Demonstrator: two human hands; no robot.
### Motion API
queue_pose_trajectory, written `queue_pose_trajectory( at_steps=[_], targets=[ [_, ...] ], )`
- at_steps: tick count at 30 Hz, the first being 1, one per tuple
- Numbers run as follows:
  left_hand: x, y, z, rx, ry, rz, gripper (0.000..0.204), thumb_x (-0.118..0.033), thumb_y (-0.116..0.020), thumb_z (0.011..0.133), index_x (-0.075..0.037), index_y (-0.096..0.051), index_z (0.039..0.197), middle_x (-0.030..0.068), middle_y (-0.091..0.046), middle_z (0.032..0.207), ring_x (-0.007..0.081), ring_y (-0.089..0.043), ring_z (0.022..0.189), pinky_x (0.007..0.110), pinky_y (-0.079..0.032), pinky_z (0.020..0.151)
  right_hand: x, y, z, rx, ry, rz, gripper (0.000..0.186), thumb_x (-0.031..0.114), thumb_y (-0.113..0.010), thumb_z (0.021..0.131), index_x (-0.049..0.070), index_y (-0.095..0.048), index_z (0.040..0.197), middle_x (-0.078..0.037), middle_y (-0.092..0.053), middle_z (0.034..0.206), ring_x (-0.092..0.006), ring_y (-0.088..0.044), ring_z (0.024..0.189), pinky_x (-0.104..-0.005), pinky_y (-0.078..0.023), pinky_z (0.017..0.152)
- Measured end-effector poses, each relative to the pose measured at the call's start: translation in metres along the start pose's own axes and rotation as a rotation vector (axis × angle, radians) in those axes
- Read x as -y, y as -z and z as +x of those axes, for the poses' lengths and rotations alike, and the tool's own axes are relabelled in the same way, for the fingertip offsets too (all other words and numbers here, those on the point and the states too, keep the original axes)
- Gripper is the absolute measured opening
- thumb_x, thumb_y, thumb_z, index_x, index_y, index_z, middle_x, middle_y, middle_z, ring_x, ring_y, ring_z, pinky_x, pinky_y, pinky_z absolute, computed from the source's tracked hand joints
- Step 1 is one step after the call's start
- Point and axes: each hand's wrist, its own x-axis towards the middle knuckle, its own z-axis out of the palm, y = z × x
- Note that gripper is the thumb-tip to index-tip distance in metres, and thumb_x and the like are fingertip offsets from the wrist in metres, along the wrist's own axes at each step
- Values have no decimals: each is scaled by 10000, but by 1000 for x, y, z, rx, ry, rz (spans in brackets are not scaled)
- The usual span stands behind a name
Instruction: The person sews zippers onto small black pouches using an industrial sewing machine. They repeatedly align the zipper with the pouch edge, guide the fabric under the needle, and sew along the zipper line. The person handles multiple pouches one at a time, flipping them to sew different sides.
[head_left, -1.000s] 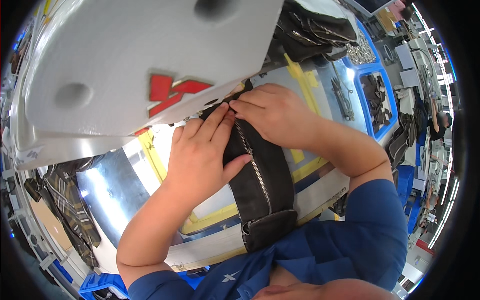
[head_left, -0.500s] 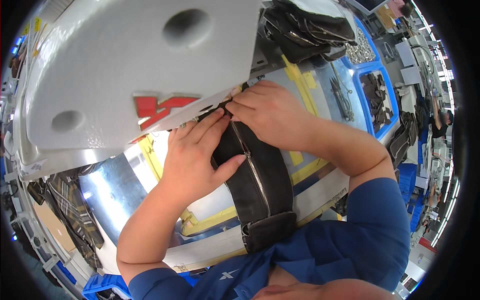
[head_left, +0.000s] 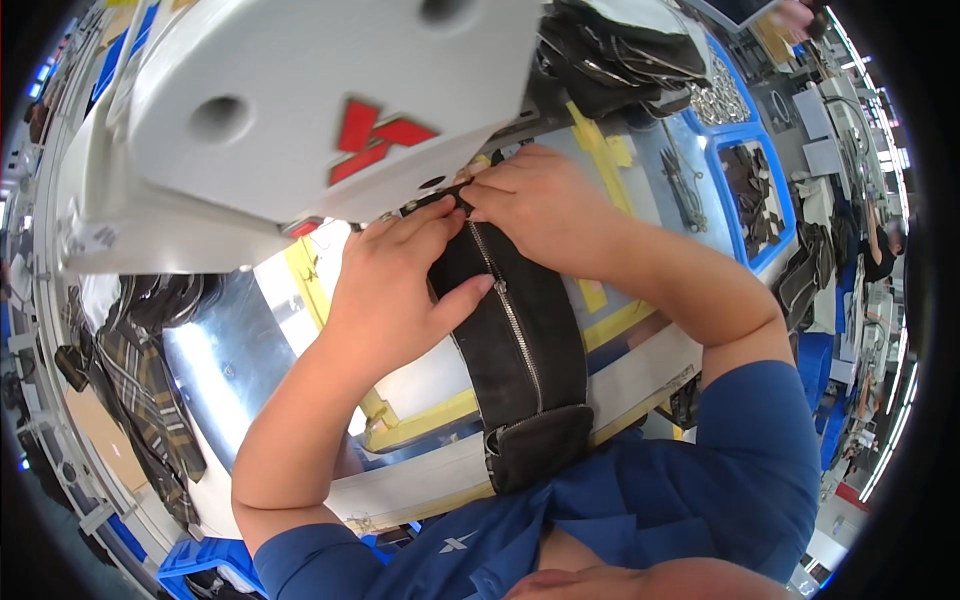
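Note:
A long black fabric piece with a silver metal zipper runs from near my chest up to the sewing machine. Its near end has a folded, zippered section. My left hand lies flat on the left edge, fingers stretched toward the machine, thumb out beside the zipper slider. Bent over the far end, my right hand has its fingertips and thumb closed on the fabric close to my left fingertips. The machine head hides the stitching spot.
Yellow tape marks the shiny work plate. Dark zippered pieces are piled at the far right, near blue trays of metal parts and dark scraps. Scissors lie right of my hand; plaid cloth hangs at left.
Both hands and the black fabric have shifted slightly away from me, toward the machine. The view has moved, so the machine head appears higher and farther right.

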Motion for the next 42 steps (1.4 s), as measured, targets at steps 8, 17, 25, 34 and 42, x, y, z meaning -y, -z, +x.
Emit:
queue_pose_trajectory(
  at_steps=[8, 17, 25, 34, 42],
  targets=[
    [2, 12, -10, -19, 114, 129, 509, -306, -853, 832, 45, -758, 1187, 203, -763, 1241, 364, -734, 1070, 443, -530, 970, 17, -19, 28, -67, 31, -64, 187, 141, -642, 897, 54, -726, 1040, -72, -735, 982, -251, -738, 953, -383, -539, 914],
    [0, 12, -9, 17, 125, 168, 545, -311, -856, 825, 30, -753, 1237, 209, -753, 1294, 356, -736, 1100, 438, -524, 957, 17, -12, 26, -70, 40, -64, 178, 153, -639, 885, 58, -721, 1011, -75, -733, 964, -252, -739, 920, -384, -544, 892],
    [-5, 8, -13, -18, 119, 291, 565, -335, -863, 810, 19, -750, 1235, 183, -760, 1273, 351, -729, 1034, 442, -520, 923, 20, -10, 30, -69, 74, -52, 154, 143, -658, 852, 52, -710, 965, -76, -727, 940, -261, -732, 909, -382, -548, 874],
    [-12, 4, -17, 38, 93, 371, 796, -461, -857, 828, 59, -646, 1393, 217, -674, 1407, 366, -662, 1210, 455, -503, 1013, 22, -6, 23, -50, 44, -55, 271, 177, -690, 875, -2, -730, 1075, -100, -751, 1031, -272, -723, 1014, -405, -540, 933],
    [-11, -10, -23, 24, 10, 414, 994, -545, -864, 784, 137, -564, 1441, 311, -611, 1435, 446, -611, 1344, 477, -494, 1161, 29, -7, 10, -45, 44, -32, 488, 296, -710, 944, -81, -704, 1252, -214, -739, 1217, -322, -703, 1144, -425, -517, 1015]
  ],
)
